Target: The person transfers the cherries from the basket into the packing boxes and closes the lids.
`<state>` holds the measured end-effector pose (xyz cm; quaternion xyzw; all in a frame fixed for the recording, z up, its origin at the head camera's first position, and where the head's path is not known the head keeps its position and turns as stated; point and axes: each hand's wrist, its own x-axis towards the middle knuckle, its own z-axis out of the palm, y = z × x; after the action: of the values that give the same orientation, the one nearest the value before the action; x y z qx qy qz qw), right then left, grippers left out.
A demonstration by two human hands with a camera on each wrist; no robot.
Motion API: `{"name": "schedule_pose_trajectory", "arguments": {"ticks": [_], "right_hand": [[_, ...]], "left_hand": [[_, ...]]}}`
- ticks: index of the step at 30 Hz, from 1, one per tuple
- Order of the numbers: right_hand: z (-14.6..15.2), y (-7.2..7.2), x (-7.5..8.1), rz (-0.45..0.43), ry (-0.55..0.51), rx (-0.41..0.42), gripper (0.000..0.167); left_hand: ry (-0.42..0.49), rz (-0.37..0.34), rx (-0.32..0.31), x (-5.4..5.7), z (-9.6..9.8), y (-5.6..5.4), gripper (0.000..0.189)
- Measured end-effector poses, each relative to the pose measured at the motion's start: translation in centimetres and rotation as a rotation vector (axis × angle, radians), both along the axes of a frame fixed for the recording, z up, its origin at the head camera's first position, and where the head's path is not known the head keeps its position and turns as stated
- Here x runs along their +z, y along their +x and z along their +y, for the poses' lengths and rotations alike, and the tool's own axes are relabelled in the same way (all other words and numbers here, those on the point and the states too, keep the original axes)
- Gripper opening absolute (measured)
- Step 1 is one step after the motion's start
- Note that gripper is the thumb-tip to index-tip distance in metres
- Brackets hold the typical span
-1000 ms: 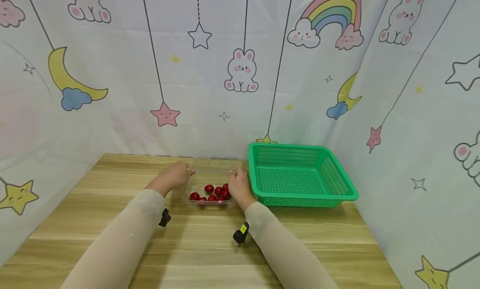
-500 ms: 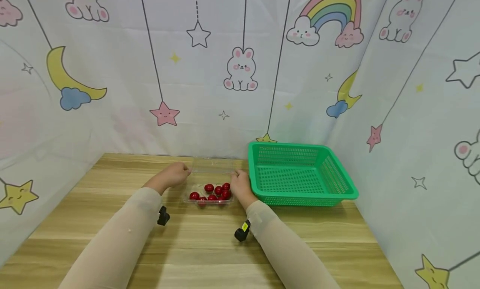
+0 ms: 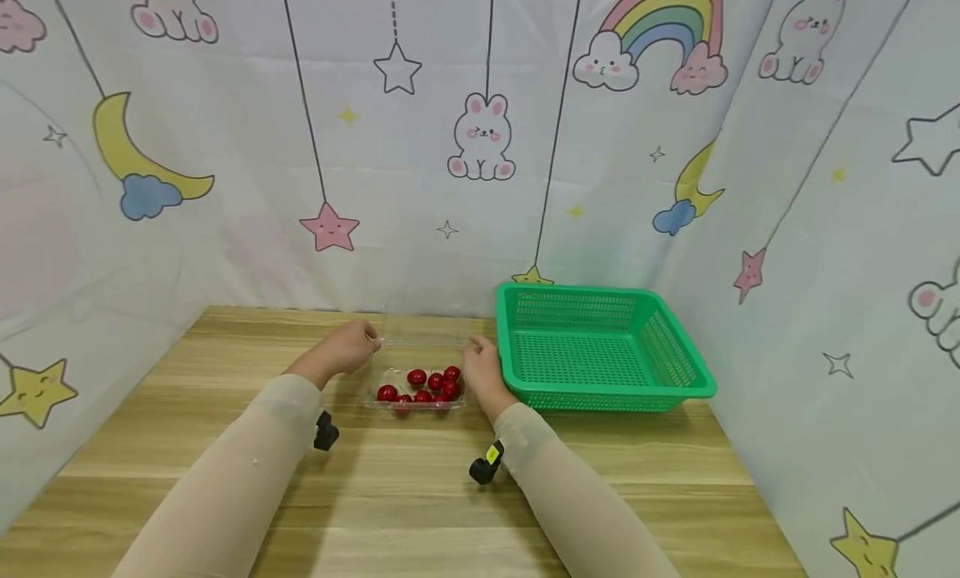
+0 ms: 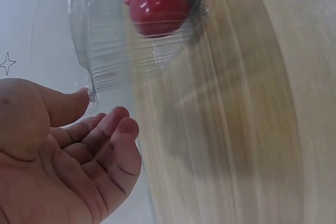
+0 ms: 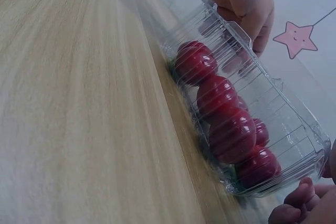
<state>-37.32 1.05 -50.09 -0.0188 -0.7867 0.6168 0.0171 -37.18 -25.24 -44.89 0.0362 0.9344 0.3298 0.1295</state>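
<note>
In the head view a clear plastic fruit box (image 3: 367,399) holds several red cherries (image 3: 416,378). Its see-through lid (image 3: 425,324) stands raised at the back. My left hand (image 3: 351,347) is at the back left corner. There the thumb (image 4: 73,106) touches the plastic rim in the left wrist view, while the other fingers stay loosely bent with a gap below it. At the opposite corner is my right hand (image 3: 483,371), its bent fingers (image 5: 302,198) right by the box end. Part of that thumb is cut off in the right wrist view; I cannot tell whether it pinches the rim.
A green plastic basket (image 3: 600,397) with holed walls stands just right of my right hand. The wooden table (image 3: 397,495) ends at a printed cloth backdrop (image 3: 420,178), which also rises along the right side.
The lid has swung up and back from a lower tilt. My left hand has drawn slightly left and its thumb no longer reaches over the box. The right fingers have bent; the cherries stay put.
</note>
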Motion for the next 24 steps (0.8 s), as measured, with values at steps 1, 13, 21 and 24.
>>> {"name": "schedule_pose_trajectory", "arguments": {"ticks": [1,13,21,24], "right_hand": [[0.0,0.0,0.0,0.003,-0.014,-0.006,0.048],[0.0,-0.3,-0.7,0.032,-0.075,-0.032,0.041],[-0.1,-0.2,-0.9,0.052,-0.09,-0.022,0.036],[-0.1,-0.1,-1.0,0.063,-0.09,-0.022,0.035]], "left_hand": [[0.005,-0.003,0.011,0.0,0.1,-0.1,0.047],[0.235,-0.051,0.091,0.5,-0.1,0.4,0.047],[0.303,-0.138,0.019,2.4,-2.0,1.4,0.088],[0.314,-0.165,-0.008,3.0,-2.6,1.5,0.108]]}}
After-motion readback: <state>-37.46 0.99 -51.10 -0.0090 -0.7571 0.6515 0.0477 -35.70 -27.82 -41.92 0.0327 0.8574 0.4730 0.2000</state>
